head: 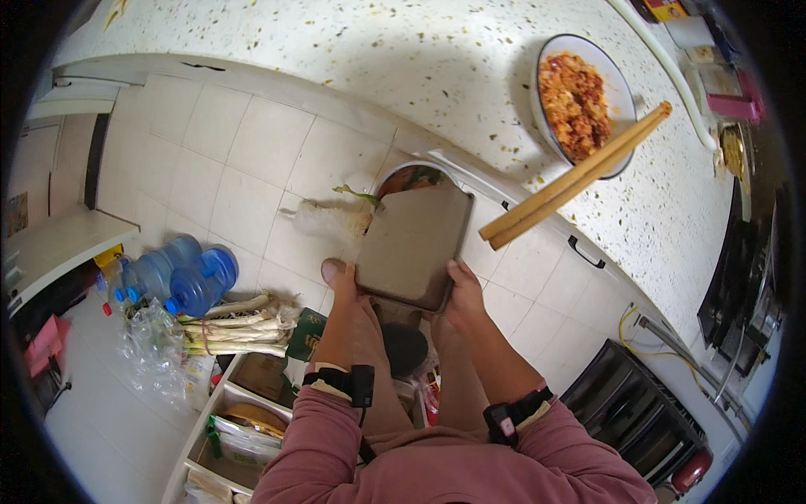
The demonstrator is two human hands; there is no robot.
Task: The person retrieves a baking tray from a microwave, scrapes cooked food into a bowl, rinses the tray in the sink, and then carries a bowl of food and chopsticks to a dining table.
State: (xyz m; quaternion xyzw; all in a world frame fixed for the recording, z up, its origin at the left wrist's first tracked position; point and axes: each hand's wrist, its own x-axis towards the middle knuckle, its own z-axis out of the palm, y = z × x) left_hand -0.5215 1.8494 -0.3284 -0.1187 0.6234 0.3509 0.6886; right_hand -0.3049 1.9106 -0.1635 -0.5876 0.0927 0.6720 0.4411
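Note:
Both my hands hold a grey-brown rectangular container [412, 246], its broad flat face turned up toward me. My left hand [343, 277] grips the near left corner with the thumb out to the side. On the near right edge, my right hand [465, 291] has its thumb against the side wall. Past the container's far end, part of a round basin [420, 169] with a pale rim and reddish contents shows; the rest is hidden. A white, leafy-topped vegetable [334, 217], perhaps in clear plastic, lies on the floor left of the container.
A bowl of red chopped food [576, 104] and wooden chopsticks [573, 179] are on the speckled counter [403, 69]. Blue water jugs [204, 277] and leeks [242, 331] lie left. An open-fronted shelf unit [217, 403] is at lower left, a black rack [636, 403] at lower right.

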